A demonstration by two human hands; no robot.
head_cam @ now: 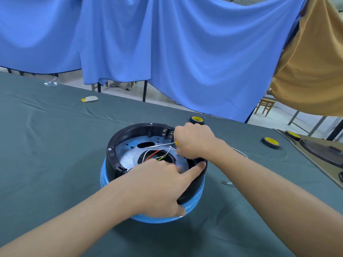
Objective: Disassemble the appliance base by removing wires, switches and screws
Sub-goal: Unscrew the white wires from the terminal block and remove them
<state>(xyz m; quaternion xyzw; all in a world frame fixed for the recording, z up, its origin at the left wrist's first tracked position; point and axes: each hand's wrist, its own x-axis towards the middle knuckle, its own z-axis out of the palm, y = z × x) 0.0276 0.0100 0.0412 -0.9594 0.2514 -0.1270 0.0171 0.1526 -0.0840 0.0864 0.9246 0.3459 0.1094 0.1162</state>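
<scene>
One base (111, 154) sits open on the cloth (55, 136). Inside its black ring lie a metal plate (128, 160) and wires (154, 154): one red, one yellow-green, some white. My left hand (159, 184) clamps the base's near rim. My right hand (194, 141), over its right rim, grips a screwdriver (161, 145), shaft pointing into the base. Three tape rolls (270, 142) lie beyond and right of the base.

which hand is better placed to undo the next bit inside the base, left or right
Right. The right hand holds the screwdriver, with its shaft inside the appliance base, close to the wires. The left hand grips the near rim, likely steadying it, and holds no tool.
</scene>
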